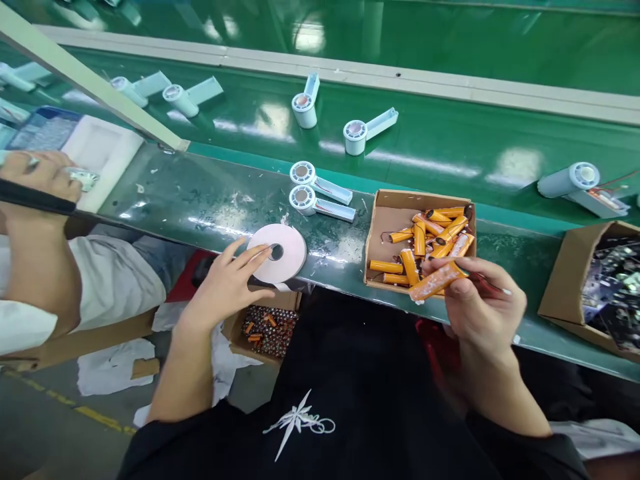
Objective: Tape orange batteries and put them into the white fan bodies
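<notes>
My right hand is closed round an orange battery with whitish residue along its side, held over the near right corner of a cardboard box. More orange batteries with dark leads lie in that box. My left hand has its fingers spread, and the fingertips rest on a roll of white tape lying flat at the bench edge. A loose tape end hangs off the roll's near side. Beyond the roll lie two pale blue fan housings with open handles.
More fan housings stand on the green conveyor behind. A box of dark circuit parts sits at right. Below the bench is a carton of batteries. At left, a co-worker's hand is near a white tray, beneath a slanted post.
</notes>
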### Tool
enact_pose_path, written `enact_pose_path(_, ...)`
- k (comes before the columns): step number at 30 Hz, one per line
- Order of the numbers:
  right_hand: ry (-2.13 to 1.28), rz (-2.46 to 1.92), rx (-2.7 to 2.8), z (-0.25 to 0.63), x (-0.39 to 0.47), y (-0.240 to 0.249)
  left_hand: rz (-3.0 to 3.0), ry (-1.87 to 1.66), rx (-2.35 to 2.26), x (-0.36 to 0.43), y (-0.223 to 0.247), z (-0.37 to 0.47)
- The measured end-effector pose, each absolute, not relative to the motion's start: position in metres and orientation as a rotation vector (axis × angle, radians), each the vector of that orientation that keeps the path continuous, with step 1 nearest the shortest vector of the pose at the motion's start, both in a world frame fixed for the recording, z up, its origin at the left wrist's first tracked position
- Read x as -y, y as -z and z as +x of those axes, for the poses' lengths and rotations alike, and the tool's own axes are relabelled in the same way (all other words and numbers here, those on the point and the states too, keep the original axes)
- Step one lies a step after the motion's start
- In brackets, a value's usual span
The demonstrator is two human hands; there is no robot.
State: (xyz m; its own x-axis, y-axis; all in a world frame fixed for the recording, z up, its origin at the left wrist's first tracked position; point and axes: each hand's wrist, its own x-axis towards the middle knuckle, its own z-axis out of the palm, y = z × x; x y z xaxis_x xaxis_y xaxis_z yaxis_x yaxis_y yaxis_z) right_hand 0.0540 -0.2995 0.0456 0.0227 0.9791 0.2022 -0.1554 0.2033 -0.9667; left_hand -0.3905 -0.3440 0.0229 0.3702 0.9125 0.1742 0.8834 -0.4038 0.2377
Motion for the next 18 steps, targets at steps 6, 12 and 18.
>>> enact_pose_path(6,-1.278,-0.988,1.229,0.038,0.287,-0.046,2.665,-0.165,-1.467,0.346,-0.043,-0.375)
enact_pose_path(12,-1.113,-1.002,1.587,0.031,0.279,-0.056,2.884,-0.43,-0.966,0.347,-0.094,-0.308)
enact_pose_path(18,-1.092,-1.047,1.723,0.035,0.276,-0.07,2.915,-0.453,-0.916,0.327,-0.093,-0.294)
